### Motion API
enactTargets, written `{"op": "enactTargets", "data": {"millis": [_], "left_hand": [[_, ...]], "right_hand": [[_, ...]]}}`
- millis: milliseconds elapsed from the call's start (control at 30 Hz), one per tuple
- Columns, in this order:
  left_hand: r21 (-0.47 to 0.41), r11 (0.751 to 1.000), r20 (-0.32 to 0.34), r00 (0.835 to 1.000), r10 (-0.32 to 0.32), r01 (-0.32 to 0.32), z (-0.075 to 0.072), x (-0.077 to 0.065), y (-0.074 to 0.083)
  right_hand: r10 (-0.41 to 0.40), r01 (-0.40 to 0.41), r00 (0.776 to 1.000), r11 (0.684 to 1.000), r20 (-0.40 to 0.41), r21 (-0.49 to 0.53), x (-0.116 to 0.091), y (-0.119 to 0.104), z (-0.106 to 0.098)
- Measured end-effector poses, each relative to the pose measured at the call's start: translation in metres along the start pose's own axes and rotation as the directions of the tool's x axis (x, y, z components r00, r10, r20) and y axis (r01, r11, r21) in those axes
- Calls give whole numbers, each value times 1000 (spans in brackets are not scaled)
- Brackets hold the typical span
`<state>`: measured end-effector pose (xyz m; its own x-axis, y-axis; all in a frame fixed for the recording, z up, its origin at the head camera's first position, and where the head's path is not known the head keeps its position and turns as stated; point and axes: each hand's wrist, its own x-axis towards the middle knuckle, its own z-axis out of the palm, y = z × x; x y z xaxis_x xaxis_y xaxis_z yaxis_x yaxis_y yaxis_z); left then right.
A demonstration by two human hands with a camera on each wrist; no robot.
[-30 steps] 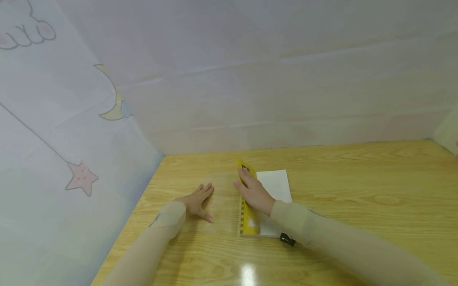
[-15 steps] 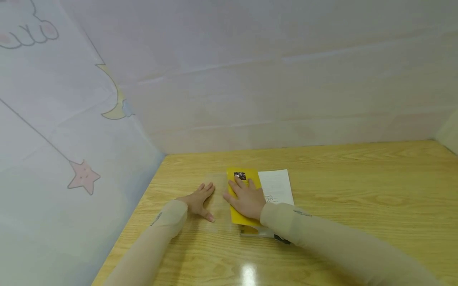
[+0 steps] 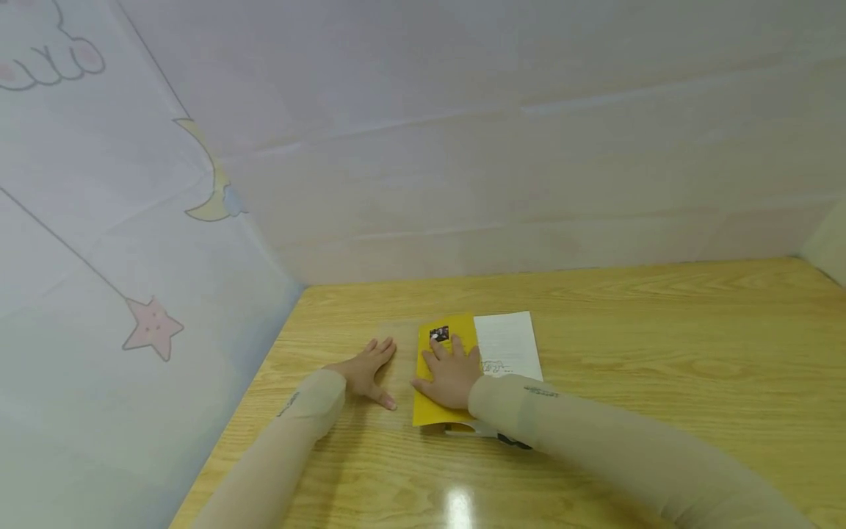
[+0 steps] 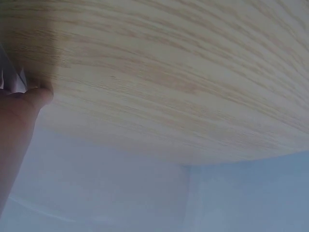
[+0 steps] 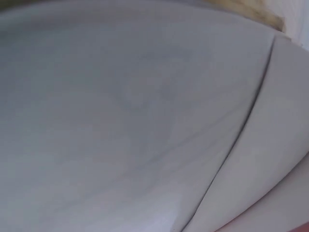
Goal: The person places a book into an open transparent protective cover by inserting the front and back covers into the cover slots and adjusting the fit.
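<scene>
A notebook with a yellow cover [image 3: 428, 400] lies on the wooden table in the head view, its cover turned over to the left. To the right shows a white page [image 3: 509, 342] with small print and a line drawing. My right hand [image 3: 452, 375] lies with spread fingers on the yellow cover, near its small dark picture. The cover's lower edge bows up, leaving a gap beneath. My left hand [image 3: 366, 373] rests spread, palm down, on a faint clear sheet left of the notebook. In the left wrist view, part of the left hand [image 4: 19, 111] shows at the left edge.
A small black item [image 3: 514, 441] pokes out under the right sleeve [image 3: 562, 411] at the notebook's lower edge. The wooden table [image 3: 661, 353] meets a pale wall [image 3: 463, 184] behind and a printed wall on the left. Pale, blurred folds fill the right wrist view.
The yellow cover, upright a second ago, has swung over to the left and down under my right hand, exposing the white page's drawing. My left hand stays in place.
</scene>
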<state>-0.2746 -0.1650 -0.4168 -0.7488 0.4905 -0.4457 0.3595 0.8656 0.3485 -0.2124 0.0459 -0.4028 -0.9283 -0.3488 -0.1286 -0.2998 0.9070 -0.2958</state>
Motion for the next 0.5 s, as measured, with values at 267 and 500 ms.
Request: {"op": "enactTargets", "data": {"millis": [267,500], "left_hand": [[-22,1000,3,1000,14,-14,0,-1,-2],[-26,999,-3,1000,19,-19,-3,-6,0]], "right_hand": [[11,-11,1000,1000,16,-26,3,1,7],[-18,18,1000,998,1,-62,0,3,7]]}}
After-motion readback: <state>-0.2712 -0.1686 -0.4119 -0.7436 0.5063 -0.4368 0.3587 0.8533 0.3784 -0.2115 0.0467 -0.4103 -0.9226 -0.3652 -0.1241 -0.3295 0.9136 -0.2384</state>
